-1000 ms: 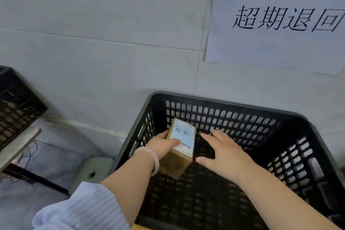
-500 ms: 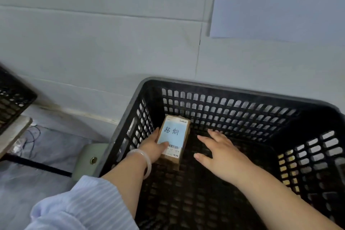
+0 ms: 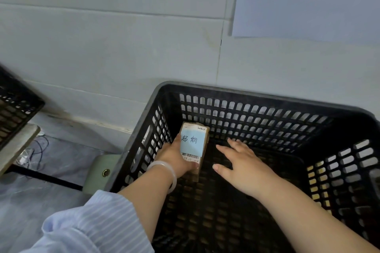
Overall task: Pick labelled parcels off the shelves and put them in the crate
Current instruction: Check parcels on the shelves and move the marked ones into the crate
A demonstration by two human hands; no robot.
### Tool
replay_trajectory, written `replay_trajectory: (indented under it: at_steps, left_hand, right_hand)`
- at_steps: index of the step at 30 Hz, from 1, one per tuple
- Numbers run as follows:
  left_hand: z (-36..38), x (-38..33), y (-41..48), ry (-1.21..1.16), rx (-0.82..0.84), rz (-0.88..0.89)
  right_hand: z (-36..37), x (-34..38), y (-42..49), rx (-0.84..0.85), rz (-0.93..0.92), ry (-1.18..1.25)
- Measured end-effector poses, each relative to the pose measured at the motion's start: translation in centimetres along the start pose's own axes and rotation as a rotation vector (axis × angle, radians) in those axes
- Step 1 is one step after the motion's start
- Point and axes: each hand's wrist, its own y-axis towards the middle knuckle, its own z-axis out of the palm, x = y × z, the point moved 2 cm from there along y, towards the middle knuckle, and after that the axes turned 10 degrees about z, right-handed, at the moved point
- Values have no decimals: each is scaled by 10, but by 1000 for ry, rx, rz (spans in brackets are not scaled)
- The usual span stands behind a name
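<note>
— Where's the parcel (image 3: 194, 146)?

— Down inside the black crate (image 3: 267, 96), in its far left corner. It's a small brown box, long side running away from us, with a pale blue label (image 3: 191, 142) on top that has handwriting and a barcode strip at its near end. I can't tell whether it sits on the crate floor.

— Who's got it?

— The left hand (image 3: 174, 156). Its fingers are wrapped round the box's left and near side, gripping it. There's a pale bracelet (image 3: 164, 172) on that wrist and a striped blue sleeve (image 3: 92, 226) pushed up the arm.

— And the other one?

— The right hand (image 3: 244, 166) is in the crate too, just right of the box but not touching it. It is palm down, fingers straight and spread, holding nothing.

— Anything crowding it?

— The crate's slotted left wall is just beside the gripping hand, and the far wall is just beyond the box. The crate stands against a pale tiled wall (image 3: 102, 47), with a sheet of paper (image 3: 308, 6) stuck up on the right.

— And to the left?

— A greenish block (image 3: 98, 172) with a metal ring sits against the crate. Further left there are cables (image 3: 39, 148) on the floor, a board (image 3: 16, 146), and a second crate (image 3: 14, 109) on it.
</note>
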Motion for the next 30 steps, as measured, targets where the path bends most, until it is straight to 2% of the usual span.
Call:
replay_trajectory:
  at_steps: [6, 13, 18, 21, 25, 27, 30]
  left_hand:
    - [-3, 1, 4, 32, -31, -26]
    - [-7, -1, 8, 168, -20, 58]
    - [-23, -23, -12, 208, -76, 199]
    - [-43, -39, -41, 246, -168, 340]
    - [-74, -32, -94, 297, -371, 482]
    - [-87, -16, -122, 367, -486, 487]
    - [-101, 18, -166, 449, -625, 374]
  right_hand:
    - [-1, 1, 0, -5, -16, -9]
    - [1, 5, -2, 1, -69, -52]
    - [-7, 18, -13, -114, -171, -149]
    - [-13, 29, -22, -192, -252, -174]
    - [-28, 47, -37, -239, -340, -196]
    - [-36, 62, -47, -256, -398, -195]
    - [-39, 100, -68, -303, -527, -178]
